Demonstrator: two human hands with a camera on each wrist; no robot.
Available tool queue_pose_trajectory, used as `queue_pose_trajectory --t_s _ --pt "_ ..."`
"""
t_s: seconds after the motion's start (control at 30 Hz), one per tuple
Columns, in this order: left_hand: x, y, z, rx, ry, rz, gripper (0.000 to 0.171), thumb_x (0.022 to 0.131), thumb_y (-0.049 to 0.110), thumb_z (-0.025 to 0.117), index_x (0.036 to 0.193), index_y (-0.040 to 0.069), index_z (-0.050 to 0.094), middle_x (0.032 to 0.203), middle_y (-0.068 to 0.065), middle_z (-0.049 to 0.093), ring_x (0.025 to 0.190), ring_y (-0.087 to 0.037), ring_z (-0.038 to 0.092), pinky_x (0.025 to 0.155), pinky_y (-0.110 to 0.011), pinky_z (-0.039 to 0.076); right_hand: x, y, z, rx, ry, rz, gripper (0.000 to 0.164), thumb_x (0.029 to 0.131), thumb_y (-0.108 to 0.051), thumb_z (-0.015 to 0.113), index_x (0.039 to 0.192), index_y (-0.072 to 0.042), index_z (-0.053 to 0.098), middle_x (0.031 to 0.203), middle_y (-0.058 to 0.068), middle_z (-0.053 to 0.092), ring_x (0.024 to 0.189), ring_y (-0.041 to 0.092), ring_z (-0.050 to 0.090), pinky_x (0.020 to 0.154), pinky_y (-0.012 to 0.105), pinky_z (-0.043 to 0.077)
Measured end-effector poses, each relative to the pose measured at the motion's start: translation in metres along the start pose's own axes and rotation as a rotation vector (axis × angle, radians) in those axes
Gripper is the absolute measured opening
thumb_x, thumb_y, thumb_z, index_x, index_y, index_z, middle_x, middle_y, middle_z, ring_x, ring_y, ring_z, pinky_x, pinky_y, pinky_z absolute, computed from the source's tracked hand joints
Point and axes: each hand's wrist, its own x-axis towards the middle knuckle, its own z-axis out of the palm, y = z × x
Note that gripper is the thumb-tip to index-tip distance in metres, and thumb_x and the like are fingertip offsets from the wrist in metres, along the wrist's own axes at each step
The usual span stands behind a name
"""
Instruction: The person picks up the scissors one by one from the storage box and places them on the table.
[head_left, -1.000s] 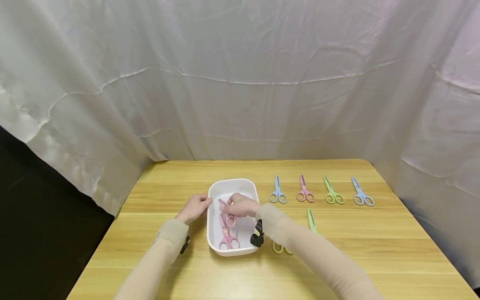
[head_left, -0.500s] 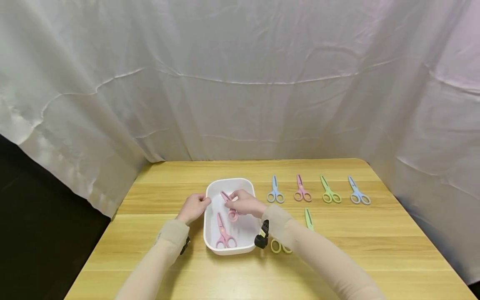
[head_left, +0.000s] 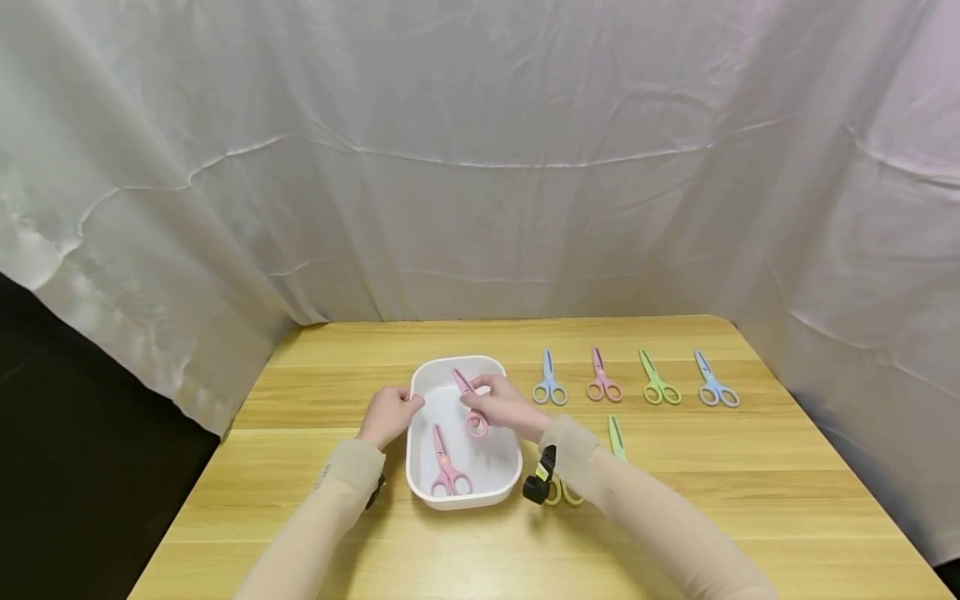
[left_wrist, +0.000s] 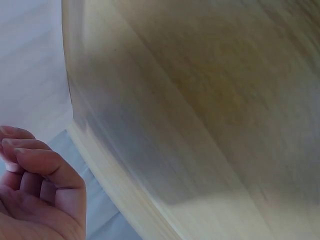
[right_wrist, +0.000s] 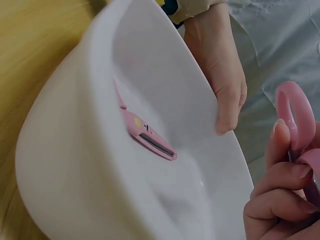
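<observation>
A white plastic bin [head_left: 487,479] stands on the table, with my left hand [head_left: 390,414] gripping its left rim, thumb over the edge. In the left wrist view the fingers [left_wrist: 50,162] of that hand are curled. My right hand [head_left: 504,407] pinches a pair of pink scissors [head_left: 462,381] above the bin, blades pointing away and to the left. Its pink handle loop [right_wrist: 303,107] shows beside the fingers in the right wrist view. Another pair of pink scissors [head_left: 442,460] lies on the bin floor, handles toward me.
To the right, a row of blue scissors [head_left: 548,375], pink scissors [head_left: 599,375], green scissors [head_left: 652,373] and blue scissors [head_left: 708,373] lies on the wooden table [head_left: 750,500]. Nearer me are green scissors [head_left: 616,435] and yellow scissors [head_left: 573,493], partly behind my right arm. A grey curtain [head_left: 480,233] hangs behind.
My right hand has carried the pinched pink scissors up and to the right, away from the pair on the bin floor. My left hand keeps its grip on the rim.
</observation>
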Motion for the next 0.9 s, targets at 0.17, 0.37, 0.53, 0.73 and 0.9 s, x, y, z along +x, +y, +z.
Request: queue_pose_trajectory --t_s 0.17,0.37,0.53,0.73,0.9 --pt "0.000 0.001 0.001 -0.011 0.001 -0.015 0.030 0.089 0.023 0.058 0.062 0.014 0.048 0.061 0.002 0.048 0.061 -0.015 0.047 0.054 -0.025 0.037 -0.006 0.003 -0.007 0.047 0.025 -0.016 0.032 0.098 -0.023 0.060 0.121 -0.001 0.056 0.060 -0.007 0.054 0.052 0.004 0.045 0.051 0.018 0.035" --pt "0.000 0.001 0.001 -0.017 -0.005 -0.030 0.032 0.089 0.024 0.058 0.061 0.015 0.046 0.060 0.002 0.047 0.061 -0.015 0.046 0.054 -0.025 0.037 -0.012 0.008 -0.016 0.070 0.049 -0.039 0.031 0.098 -0.021 0.059 0.121 0.000 0.055 0.059 -0.007 0.051 0.049 0.004 0.039 0.048 0.018 0.032" --pt "0.001 0.001 0.001 0.003 -0.009 -0.029 0.029 0.090 0.025 0.059 0.064 0.013 0.051 0.063 0.001 0.051 0.065 -0.016 0.050 0.057 -0.025 0.039 -0.016 0.015 -0.022 0.079 0.058 -0.039 0.035 0.099 -0.022 0.059 0.125 0.001 0.053 0.057 -0.008 0.049 0.047 0.004 0.037 0.047 0.018 0.032" --pt "0.001 0.003 0.001 0.030 -0.005 -0.030 0.025 0.090 0.026 0.060 0.074 0.007 0.064 0.071 -0.002 0.061 0.072 -0.018 0.056 0.062 -0.024 0.043 -0.022 0.021 -0.031 0.092 0.068 -0.026 0.037 0.099 -0.024 0.058 0.128 -0.001 0.054 0.055 -0.008 0.050 0.047 0.004 0.040 0.047 0.019 0.033" --pt "0.001 0.004 0.001 0.025 -0.006 -0.030 0.026 0.090 0.025 0.060 0.086 0.003 0.072 0.076 -0.005 0.065 0.075 -0.019 0.058 0.064 -0.025 0.044 -0.026 0.029 -0.039 0.125 0.050 -0.034 0.040 0.101 -0.023 0.056 0.131 0.003 0.051 0.055 -0.009 0.051 0.046 0.003 0.037 0.047 0.019 0.032"
